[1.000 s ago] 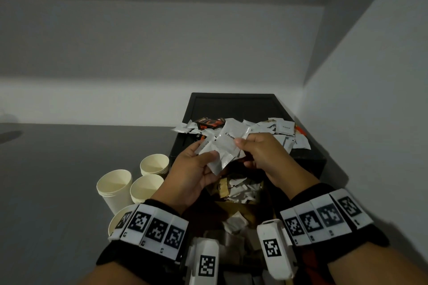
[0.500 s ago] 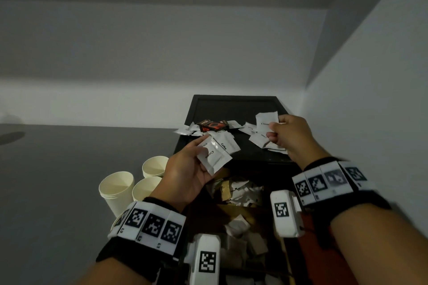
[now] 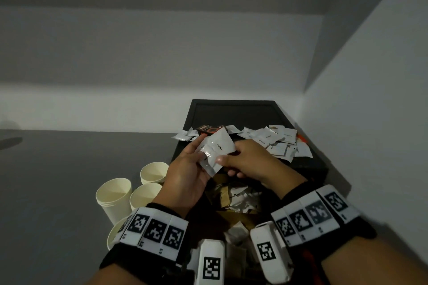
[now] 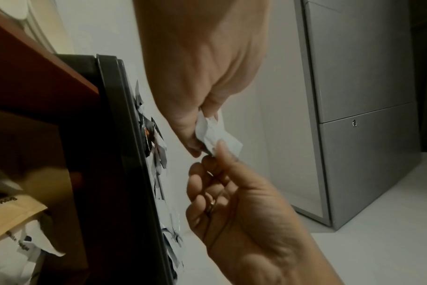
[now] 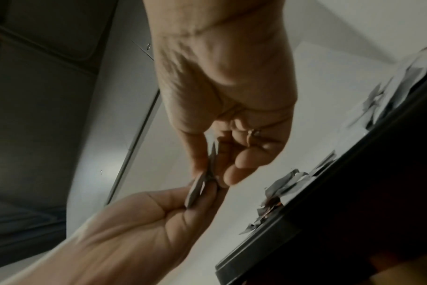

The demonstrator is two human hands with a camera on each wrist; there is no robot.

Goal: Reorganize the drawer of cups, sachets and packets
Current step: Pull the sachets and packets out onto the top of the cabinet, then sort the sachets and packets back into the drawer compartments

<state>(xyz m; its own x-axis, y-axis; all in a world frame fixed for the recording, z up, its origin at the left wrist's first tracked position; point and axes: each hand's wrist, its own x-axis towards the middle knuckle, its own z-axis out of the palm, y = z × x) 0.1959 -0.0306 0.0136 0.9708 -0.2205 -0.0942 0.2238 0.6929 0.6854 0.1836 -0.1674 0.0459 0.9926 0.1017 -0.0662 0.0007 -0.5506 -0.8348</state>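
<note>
I see my left hand [image 3: 187, 176] holding a small stack of white sachets [image 3: 216, 152] between thumb and fingers, above the open drawer [image 3: 234, 217]; my right hand [image 3: 250, 162] pinches the stack's near edge. Behind the hands, a black tray [image 3: 234, 109] carries a loose heap of white sachets [image 3: 278, 143] and one dark packet [image 3: 206, 129]. Four paper cups [image 3: 114, 196] stand on the grey counter [image 3: 58, 192] to the left. More sachets and brown packets [image 3: 234, 196] lie in the drawer, partly hidden by my wrists.

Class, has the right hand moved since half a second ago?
Yes. The right hand came back from the sachets on the black tray, leftward to the left hand's sachets.
</note>
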